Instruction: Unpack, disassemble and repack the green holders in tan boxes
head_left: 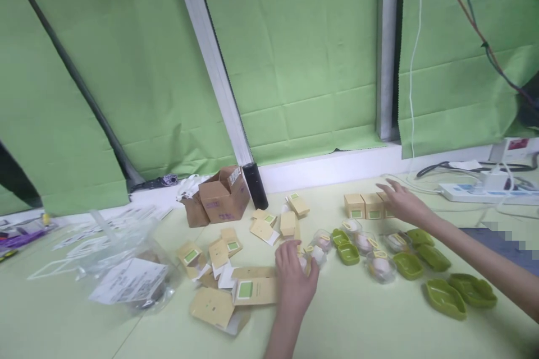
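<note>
My left hand [295, 277] is low over the table, its thumb apart from the curled fingers, beside small clear plastic packs [319, 256] with pale round contents. Part of one pack is hidden behind it. Left of this hand lie flattened tan cartons [256, 290] with green labels. My right hand [400, 202] reaches with stretched fingers over the right end of a row of small tan boxes [355, 206], covering part of the last box. Whether it touches that box I cannot tell. Nearer me are more clear packs [381, 266] and green leaf-shaped dishes [445, 297].
An open brown cardboard box [225, 196] and a black cylinder [255, 186] stand at the back. Clear plastic bags [138, 280] with a printed sheet lie left. A white power strip [458, 192] with cables is at the right rear. Green cloth [295, 56] hangs behind.
</note>
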### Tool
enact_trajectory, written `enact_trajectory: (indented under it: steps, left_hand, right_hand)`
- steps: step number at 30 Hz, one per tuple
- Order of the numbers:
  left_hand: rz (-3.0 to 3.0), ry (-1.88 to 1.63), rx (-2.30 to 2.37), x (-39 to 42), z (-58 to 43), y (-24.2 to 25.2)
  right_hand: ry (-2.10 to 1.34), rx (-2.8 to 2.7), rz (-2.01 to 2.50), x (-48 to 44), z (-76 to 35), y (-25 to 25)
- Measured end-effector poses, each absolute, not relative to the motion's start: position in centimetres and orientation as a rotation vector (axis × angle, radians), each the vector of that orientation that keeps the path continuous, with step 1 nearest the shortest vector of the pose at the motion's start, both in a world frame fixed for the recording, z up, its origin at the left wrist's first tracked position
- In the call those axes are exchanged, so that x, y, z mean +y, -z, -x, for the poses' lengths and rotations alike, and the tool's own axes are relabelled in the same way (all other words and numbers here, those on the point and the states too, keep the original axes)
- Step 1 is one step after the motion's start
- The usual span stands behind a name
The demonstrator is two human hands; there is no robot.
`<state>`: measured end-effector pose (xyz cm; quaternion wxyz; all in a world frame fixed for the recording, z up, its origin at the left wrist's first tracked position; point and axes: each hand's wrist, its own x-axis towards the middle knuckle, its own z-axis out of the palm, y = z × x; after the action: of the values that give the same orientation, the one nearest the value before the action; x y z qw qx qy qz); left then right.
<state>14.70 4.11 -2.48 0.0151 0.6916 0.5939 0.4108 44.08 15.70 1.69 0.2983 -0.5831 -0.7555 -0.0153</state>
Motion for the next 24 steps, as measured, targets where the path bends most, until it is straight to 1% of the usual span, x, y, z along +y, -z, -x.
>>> enact_trajectory:
  steps: [3,5,8,11,14,16,19,22,24]
  left_hand:
    - [-2.034,-1.086,2.103,4.4,-14.2,2.5]
    - [-2.009,-0.985,2.125,4.3,-14.2,2.5]
    - [-1.985,-1.043,1.969,3.8,-14.5,2.4]
    - [-2.093,-1.055,1.717,3.2,-15.0,2.0]
    - [-2.442,-0.815,1.457,2.8,-15.9,1.6]
    - [-2.699,-0.583,1.302,2.5,-16.9,1.2]
    - [-3.028,-0.286,1.227,2.0,-18.4,0.8]
    - [-3.243,-0.159,1.201,1.6,-19.2,0.5]
    - [-3.296,-0.179,1.207,1.5,-19.4,0.3]
  right_hand:
    - [-0.128,-2.089,1.378,12.2,-40.5,-1.5]
    - [-0.246,-2.132,1.254,9.1,-38.1,-1.1]
    - [-0.879,-1.921,0.934,4.5,-35.2,-0.1]
    - [-1.584,-1.384,0.902,1.9,-33.5,1.2]
    - [-1.961,-0.880,0.664,1.3,-32.7,2.2]
    - [-2.142,-0.673,0.540,1.4,-32.5,2.7]
    - [-2.312,-0.456,0.541,1.7,-32.4,3.4]
    - [-2.326,-0.360,0.487,1.7,-32.4,3.6]
    - [-2.321,-0.356,0.425,1.7,-32.5,3.3]
